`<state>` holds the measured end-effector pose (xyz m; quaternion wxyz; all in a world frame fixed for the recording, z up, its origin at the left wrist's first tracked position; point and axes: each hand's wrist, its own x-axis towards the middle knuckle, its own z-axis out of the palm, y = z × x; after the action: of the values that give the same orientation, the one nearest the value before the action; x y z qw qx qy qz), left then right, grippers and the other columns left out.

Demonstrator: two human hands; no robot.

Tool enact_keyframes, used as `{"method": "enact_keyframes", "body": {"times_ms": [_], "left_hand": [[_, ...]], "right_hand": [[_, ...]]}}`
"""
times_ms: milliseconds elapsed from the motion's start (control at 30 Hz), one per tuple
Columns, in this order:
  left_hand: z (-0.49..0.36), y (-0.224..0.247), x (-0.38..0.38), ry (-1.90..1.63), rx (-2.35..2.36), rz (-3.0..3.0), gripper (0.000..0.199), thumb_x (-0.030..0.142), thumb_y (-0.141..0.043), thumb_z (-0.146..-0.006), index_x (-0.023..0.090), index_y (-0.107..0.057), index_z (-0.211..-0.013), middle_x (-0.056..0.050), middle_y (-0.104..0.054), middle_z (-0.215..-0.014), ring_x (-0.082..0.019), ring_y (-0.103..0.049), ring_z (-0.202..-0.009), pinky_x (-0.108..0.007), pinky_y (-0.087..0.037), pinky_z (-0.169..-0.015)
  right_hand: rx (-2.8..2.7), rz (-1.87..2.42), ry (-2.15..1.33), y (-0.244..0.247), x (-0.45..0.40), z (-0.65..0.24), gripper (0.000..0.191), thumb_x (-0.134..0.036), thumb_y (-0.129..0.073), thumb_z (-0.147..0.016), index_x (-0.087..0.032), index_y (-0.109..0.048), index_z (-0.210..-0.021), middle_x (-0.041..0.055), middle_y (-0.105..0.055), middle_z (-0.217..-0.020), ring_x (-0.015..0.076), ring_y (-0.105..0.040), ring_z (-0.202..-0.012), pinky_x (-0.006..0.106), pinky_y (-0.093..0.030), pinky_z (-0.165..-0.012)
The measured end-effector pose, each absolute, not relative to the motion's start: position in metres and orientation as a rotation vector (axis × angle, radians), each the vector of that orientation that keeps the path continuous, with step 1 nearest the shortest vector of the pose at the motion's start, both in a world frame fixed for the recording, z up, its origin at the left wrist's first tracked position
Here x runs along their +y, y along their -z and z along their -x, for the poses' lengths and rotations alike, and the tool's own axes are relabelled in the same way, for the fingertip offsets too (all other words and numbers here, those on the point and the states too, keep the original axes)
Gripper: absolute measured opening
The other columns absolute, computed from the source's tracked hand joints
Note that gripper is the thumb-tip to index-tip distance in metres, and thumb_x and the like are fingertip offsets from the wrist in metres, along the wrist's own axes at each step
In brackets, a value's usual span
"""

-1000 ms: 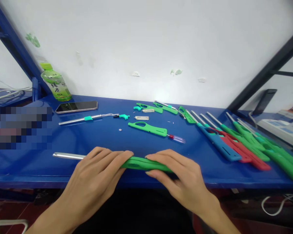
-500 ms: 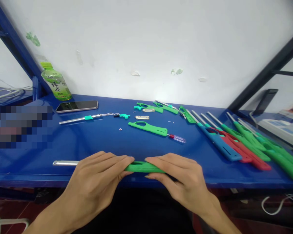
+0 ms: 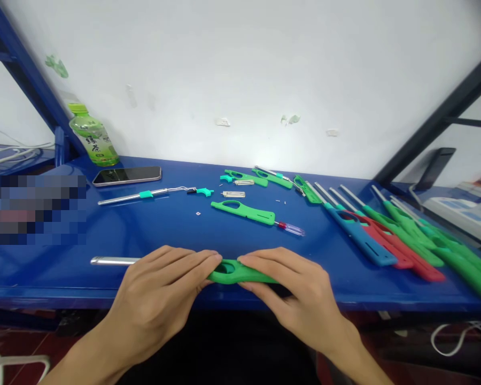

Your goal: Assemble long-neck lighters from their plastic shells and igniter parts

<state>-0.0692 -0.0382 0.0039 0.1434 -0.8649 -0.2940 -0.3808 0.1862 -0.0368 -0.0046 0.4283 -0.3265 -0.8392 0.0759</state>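
Note:
A green long-necked gas lighter (image 3: 242, 272) lies level across both hands at the table's front edge, its silver tube pointing left. My left hand (image 3: 166, 289) grips it near the neck, fingers closed on the front of the body. Thumb and fingers of my right hand (image 3: 292, 280) pinch the handle part. The trigger loop shows between them; my fingers hide both ends of the body. Beyond my hands lie a green lighter shell half (image 3: 248, 213), a screwdriver (image 3: 291, 229) with a clear handle, and a metal tube with wires and a teal trigger (image 3: 204, 192).
Several assembled lighters, with a blue one (image 3: 363, 235) and a red one (image 3: 409, 251) among them, lie at the right. Small metal parts (image 3: 234, 194) and more green shells (image 3: 274, 178) sit further back. A phone (image 3: 127, 175) and a green tea bottle (image 3: 94, 136) are at the back left.
The lighter has turned slightly about its length, so more of its trigger loop shows. Both hands have risen a little with it and keep their grip.

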Motion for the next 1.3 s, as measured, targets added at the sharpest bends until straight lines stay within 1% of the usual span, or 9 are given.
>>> {"method": "enact_keyframes", "body": {"times_ms": [233,433,600,733,833,900,1000,1167,1300], "left_hand": [[0.072,-0.005,-0.037,1.136,-0.865,2.498,0.023,0.005,-0.062,-0.101,0.013,-0.070,-0.121,-0.008,-0.083,-0.109,-0.019,-0.079,-0.090,-0.033,-0.059,-0.079],[0.074,-0.003,-0.035,1.146,-0.844,2.537,0.024,0.008,-0.063,-0.102,0.014,-0.070,-0.124,-0.007,-0.084,-0.109,-0.019,-0.081,-0.092,-0.031,-0.060,-0.080],[0.074,-0.002,-0.036,1.122,-0.884,2.536,0.028,0.010,-0.062,-0.103,0.018,-0.069,-0.129,-0.006,-0.083,-0.114,-0.018,-0.080,-0.092,-0.032,-0.060,-0.083],[0.084,-0.007,-0.038,0.996,-1.029,2.523,0.043,0.030,-0.065,-0.105,0.025,-0.059,-0.148,-0.006,-0.077,-0.131,-0.023,-0.075,-0.107,-0.042,-0.056,-0.103],[0.099,-0.014,-0.037,0.857,-1.187,2.473,0.058,0.043,-0.061,-0.106,0.022,-0.048,-0.159,-0.010,-0.068,-0.144,-0.030,-0.065,-0.124,-0.047,-0.049,-0.107],[0.109,-0.017,-0.035,0.761,-1.151,2.446,0.045,0.037,-0.054,-0.110,0.021,-0.054,-0.152,-0.010,-0.071,-0.138,-0.031,-0.063,-0.125,-0.048,-0.044,-0.107],[0.114,-0.020,-0.036,0.690,-1.012,2.471,0.030,0.024,-0.045,-0.113,0.019,-0.064,-0.135,-0.006,-0.077,-0.120,-0.027,-0.068,-0.113,-0.048,-0.039,-0.106],[0.103,-0.023,-0.041,0.678,-0.983,2.501,0.037,0.010,-0.038,-0.109,0.018,-0.064,-0.134,-0.006,-0.077,-0.115,-0.025,-0.068,-0.106,-0.043,-0.045,-0.096],[0.100,-0.022,-0.043,0.642,-0.978,2.529,0.049,-0.003,-0.039,-0.098,0.016,-0.063,-0.136,-0.007,-0.076,-0.111,-0.024,-0.068,-0.101,-0.039,-0.050,-0.090]], "right_hand": [[-2.080,0.787,-0.207,0.004,-0.035,-0.188,0.027,-0.024,-0.074,-0.101,-0.023,-0.073,-0.128,0.0044,-0.081,-0.115,0.0183,-0.079,-0.101,0.029,-0.064,-0.093],[-2.083,0.631,-0.129,0.005,-0.036,-0.191,0.038,-0.015,-0.069,-0.102,-0.023,-0.070,-0.139,0.0068,-0.083,-0.116,0.0196,-0.081,-0.101,0.029,-0.068,-0.090],[-2.084,0.640,-0.123,0.005,-0.037,-0.190,0.034,-0.013,-0.070,-0.101,-0.019,-0.073,-0.134,0.0077,-0.083,-0.115,0.0188,-0.081,-0.103,0.028,-0.067,-0.093],[-2.046,0.712,-0.109,0.005,-0.039,-0.190,0.030,-0.012,-0.070,-0.100,-0.019,-0.076,-0.129,0.0073,-0.083,-0.114,0.0183,-0.080,-0.101,0.026,-0.066,-0.091],[-2.004,0.767,-0.051,0.005,-0.040,-0.190,0.027,-0.011,-0.070,-0.100,-0.019,-0.078,-0.124,0.0063,-0.083,-0.112,0.0174,-0.080,-0.097,0.024,-0.066,-0.091],[-1.983,0.782,-0.035,0.005,-0.040,-0.190,0.026,-0.011,-0.071,-0.099,-0.020,-0.078,-0.123,0.0052,-0.083,-0.111,0.0170,-0.079,-0.095,0.024,-0.065,-0.090],[-1.977,0.779,-0.051,0.006,-0.040,-0.190,0.026,-0.011,-0.071,-0.099,-0.020,-0.078,-0.123,0.0048,-0.082,-0.111,0.0165,-0.079,-0.095,0.023,-0.065,-0.089],[-1.990,0.777,-0.074,0.005,-0.039,-0.192,0.026,-0.012,-0.072,-0.099,-0.023,-0.078,-0.123,0.0038,-0.082,-0.111,0.0177,-0.079,-0.095,0.026,-0.065,-0.088],[-2.006,0.777,-0.118,0.004,-0.039,-0.194,0.024,-0.014,-0.072,-0.100,-0.023,-0.079,-0.121,0.0033,-0.083,-0.110,0.0178,-0.080,-0.094,0.026,-0.066,-0.086]]}}
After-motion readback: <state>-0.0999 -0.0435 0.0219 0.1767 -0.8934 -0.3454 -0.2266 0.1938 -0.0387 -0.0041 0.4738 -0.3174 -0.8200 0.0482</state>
